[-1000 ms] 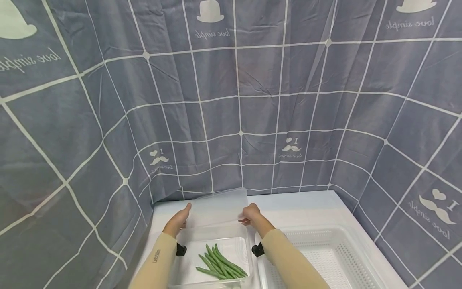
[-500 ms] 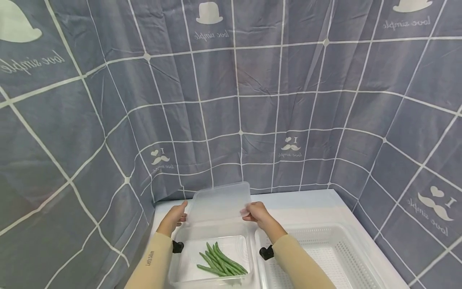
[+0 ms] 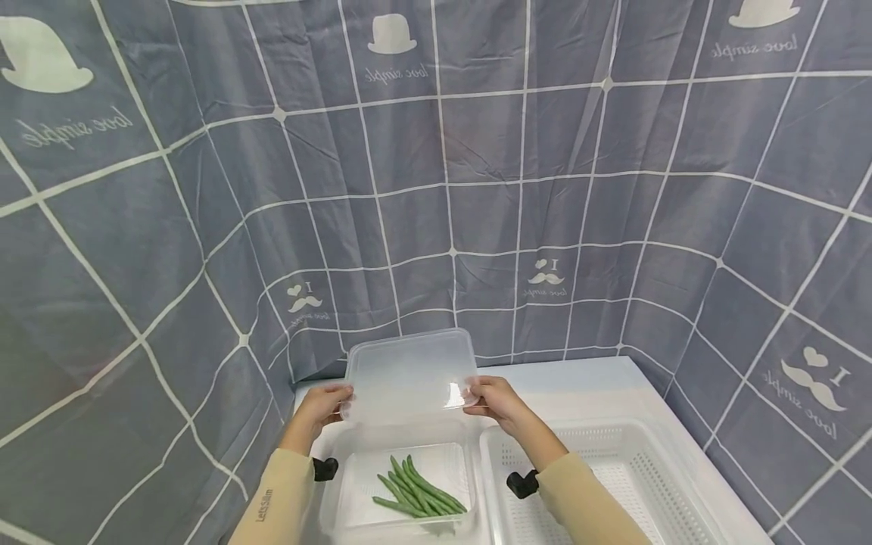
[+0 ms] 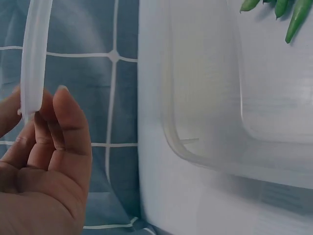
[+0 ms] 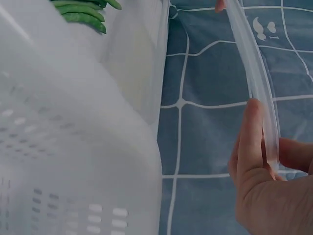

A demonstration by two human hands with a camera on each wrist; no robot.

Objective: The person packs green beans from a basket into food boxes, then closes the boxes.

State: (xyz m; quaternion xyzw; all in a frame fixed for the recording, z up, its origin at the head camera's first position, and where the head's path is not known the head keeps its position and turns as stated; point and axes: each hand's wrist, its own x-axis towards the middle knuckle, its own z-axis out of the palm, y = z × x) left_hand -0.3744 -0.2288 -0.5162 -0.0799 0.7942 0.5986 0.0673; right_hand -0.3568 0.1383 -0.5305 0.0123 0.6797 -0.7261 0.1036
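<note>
A translucent plastic lid is held up, tilted, behind a clear plastic container. My left hand pinches the lid's left edge between thumb and fingers; the left wrist view shows the lid's rim in that grip. At the opposite edge my right hand pinches the lid, its thumb on one face and fingers on the other in the right wrist view, where the lid is seen edge-on. Several green beans lie together on the container's floor.
A white perforated basket stands right of the container, close beside it. Both rest on a white table. A grey checked curtain surrounds the table at the back and sides.
The lid has risen and tilted up toward me, showing more of its face. My left hand has come onto its left edge, where before it was beside it. The beans stay put.
</note>
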